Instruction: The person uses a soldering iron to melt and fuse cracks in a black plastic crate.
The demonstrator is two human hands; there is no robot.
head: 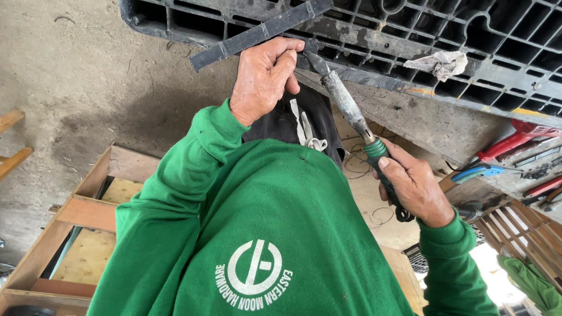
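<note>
Head camera looks down past a green sweatshirt (271, 240) at two bare hands working at the edge of a black plastic pallet (425, 31).

Left hand (262, 78) is closed in a pinch, fingertips and thumb gripping a flat dark plastic strip (261, 31). That strip's long axis runs on a slant, from low at the outer side of the left hand to high beyond it, and it lies across the pallet's edge, apparently touching it.

Right hand (412, 186) is wrapped shut around the green-and-black handle of a soldering iron (346, 104). The iron's long axis runs diagonally from the right hand up toward the left one; its grey, scorched metal barrel ends in a tip just beside the left fingertips, at the spot where strip meets pallet. So the working point sits directly at the left hand and well up from the right, with the tool bridging the gap between them.

Pallet is moulded in a grid of open cells, dull, scuffed and dusty, with a crumpled pale rag (440, 62) lying on it beyond the right hand. Off to the right hand's outer side lie red-handled (515, 140) and blue-handled hand tools (482, 172). Below the left arm stands a bare timber frame (82, 231) on a rough concrete floor (63, 72). A thin wire loops near the right wrist.
</note>
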